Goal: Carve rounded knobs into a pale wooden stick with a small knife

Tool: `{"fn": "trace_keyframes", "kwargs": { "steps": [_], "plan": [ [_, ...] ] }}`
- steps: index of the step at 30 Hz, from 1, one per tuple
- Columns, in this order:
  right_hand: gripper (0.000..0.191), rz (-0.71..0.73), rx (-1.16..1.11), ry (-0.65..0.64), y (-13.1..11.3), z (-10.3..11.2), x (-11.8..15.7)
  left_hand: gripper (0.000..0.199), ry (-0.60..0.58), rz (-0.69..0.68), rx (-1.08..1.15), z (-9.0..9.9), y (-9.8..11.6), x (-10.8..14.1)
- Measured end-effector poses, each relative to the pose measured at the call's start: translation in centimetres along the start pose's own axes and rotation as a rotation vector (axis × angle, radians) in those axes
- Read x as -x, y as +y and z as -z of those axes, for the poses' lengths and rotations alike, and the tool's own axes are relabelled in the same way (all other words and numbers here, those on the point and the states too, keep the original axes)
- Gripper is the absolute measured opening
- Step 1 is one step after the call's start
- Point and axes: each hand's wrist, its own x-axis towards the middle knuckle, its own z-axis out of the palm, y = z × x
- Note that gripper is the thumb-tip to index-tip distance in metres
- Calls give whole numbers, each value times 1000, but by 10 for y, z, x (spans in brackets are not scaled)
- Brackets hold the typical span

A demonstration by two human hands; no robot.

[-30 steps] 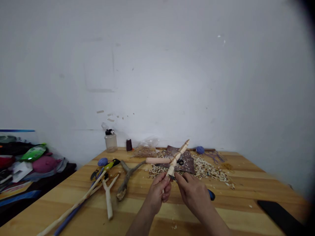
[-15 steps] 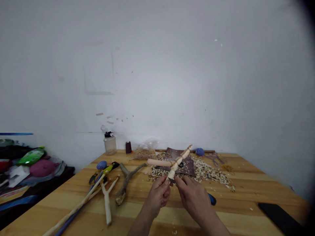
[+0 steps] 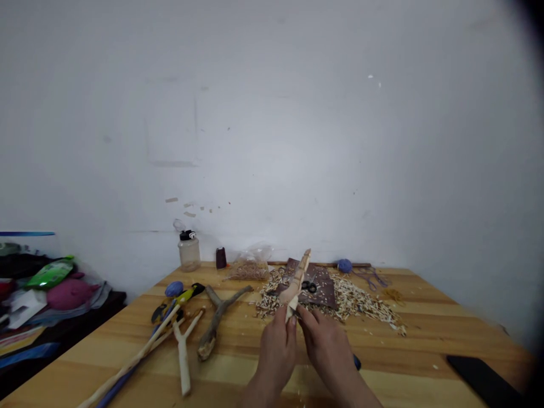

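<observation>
My left hand point(image 3: 276, 354) and my right hand point(image 3: 327, 345) are close together, nearly touching at the work. The left is clamped around the lower end of a forked wooden piece point(image 3: 294, 286), which stands tilted upward just ahead of my hands. The right is closed on a small knife point(image 3: 296, 317); only the blade shows at the wood.

Condition: the piece is stripped to pale wood, with knobbed shaping along its upper limb. Cutting is done on the visible surfaces; I cannot confirm the hidden side or the finish.

Ahead and to the right lie wood shavings point(image 3: 344, 297) around a dark leather mat point(image 3: 321, 286). Left of my hands, a barked branch fork point(image 3: 216, 320) shows no clear cutting.
</observation>
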Motion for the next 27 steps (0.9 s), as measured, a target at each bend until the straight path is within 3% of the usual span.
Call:
{"fn": "trace_keyframes", "kwargs": {
  "steps": [2,5,7,10,14,27],
  "plan": [
    [31,-18,-204,40,3,-5,-1,32,-13,109,200,-3,-2,-1],
    [33,-83,-470,148,8,-6,-3,41,-122,387,581,-2,-3,-3],
    [34,-137,-579,142,9,-2,-3,43,-160,487,746,0,-3,-5],
    [26,-151,-652,13,6,7,-2,41,-171,492,832,3,-1,-5],
    [18,-120,-549,-84,0,14,0,36,-196,488,827,5,0,-5],
    [20,-31,-296,-100,-3,21,1,33,-212,501,826,7,0,-5]
  ]
}}
